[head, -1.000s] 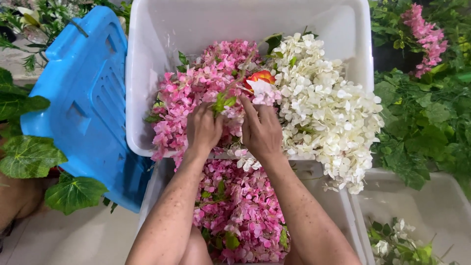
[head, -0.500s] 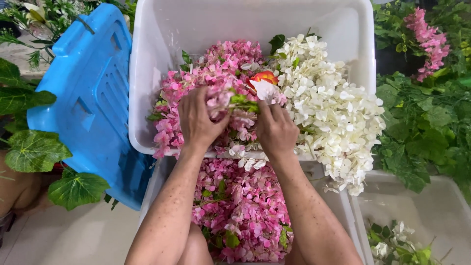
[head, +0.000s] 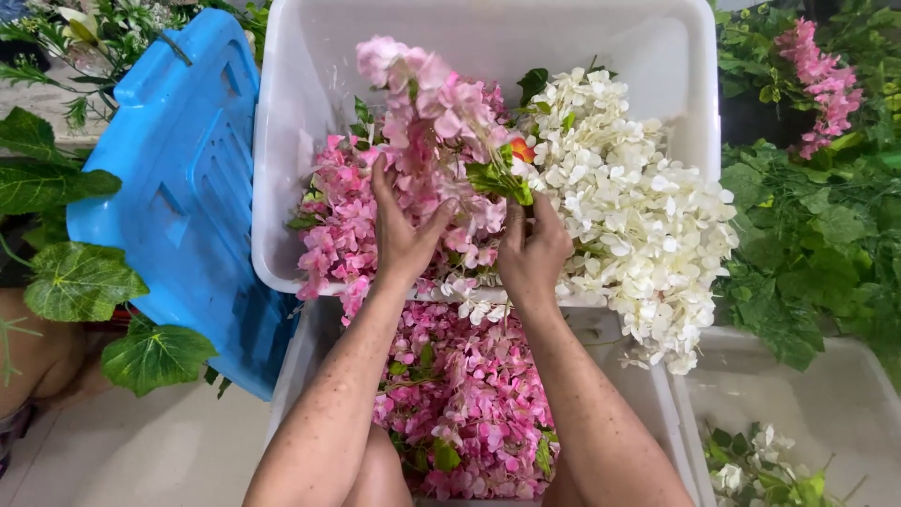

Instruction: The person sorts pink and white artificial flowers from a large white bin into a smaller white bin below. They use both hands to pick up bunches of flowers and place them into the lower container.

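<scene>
A white plastic bin (head: pixel 282 141) holds a heap of pink artificial flowers (head: pixel 338 225) on its left and white artificial flowers (head: pixel 638 216) on its right. My left hand (head: pixel 402 235) grips a raised pink flower garland (head: pixel 432 103) that stands up above the heap. My right hand (head: pixel 531 255) pinches the same garland at its green leaves (head: pixel 497 178), beside a small orange bloom (head: pixel 522 150). A second white bin (head: pixel 305 338) under my forearms is filled with more pink flowers (head: pixel 469 404).
A blue plastic lid (head: pixel 178 197) leans at the left among large green leaves (head: pixel 75 282). Green foliage with a pink flower spray (head: pixel 826 84) fills the right side. Another white bin (head: pixel 826 413) with a few white flowers sits at the lower right.
Both hands have lifted a pink garland up out of the heap; earlier they were pressed down into the flowers.
</scene>
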